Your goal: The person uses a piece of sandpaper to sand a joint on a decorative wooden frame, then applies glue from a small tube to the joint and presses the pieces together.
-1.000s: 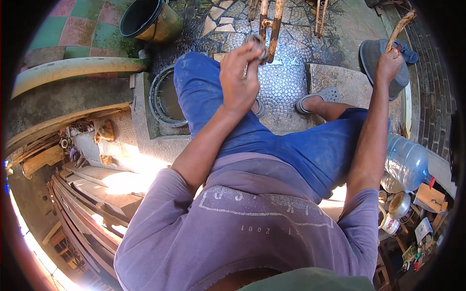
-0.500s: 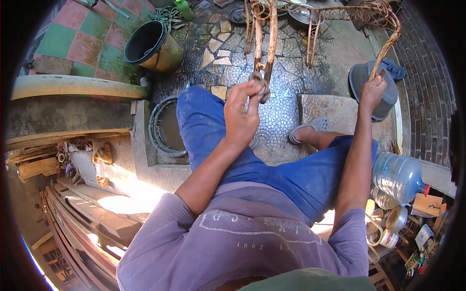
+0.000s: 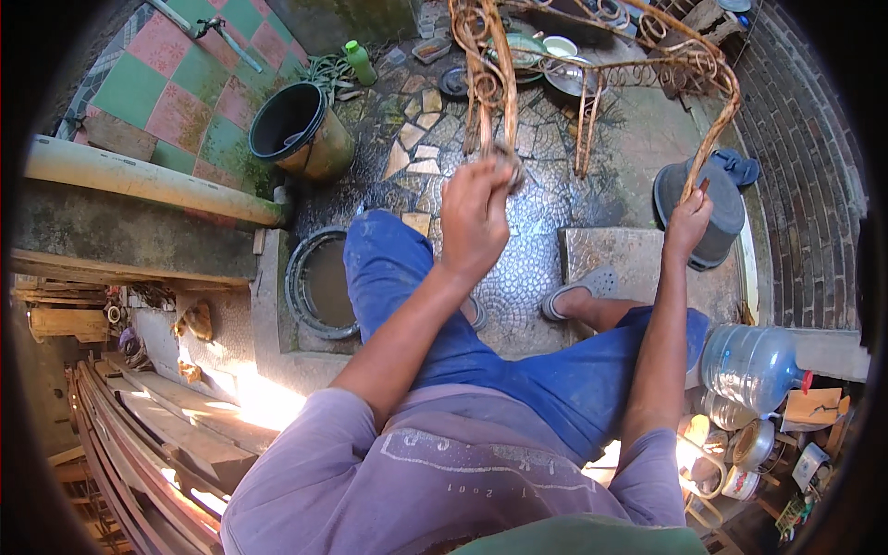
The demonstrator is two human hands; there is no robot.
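Observation:
A rusty brown metal frame point(image 3: 705, 153) with curled scrollwork is held out ahead of me, its far part cut off by the upper edge. My right hand point(image 3: 687, 224) is closed round one of its bent bars, at the end. My left hand point(image 3: 475, 217) pinches a grey-brown wad point(image 3: 508, 168), perhaps a rag or scouring pad, against the paired legs point(image 3: 511, 116) of the same frame. Fingers and wad hide the lower ends of those legs.
Below the right hand stands a dark grey tub point(image 3: 708, 250). To the left are a black-rimmed bucket point(image 3: 324, 153) and a round basin of murky water point(image 3: 324, 277). Pots and bowls point(image 3: 566, 79) lie beyond the frame. A large clear water bottle point(image 3: 754, 365) rests at right.
My left hand has slid the wad farther up the legs toward the scrollwork. The frame and right hand sit a little nearer; the whole view has tilted outward.

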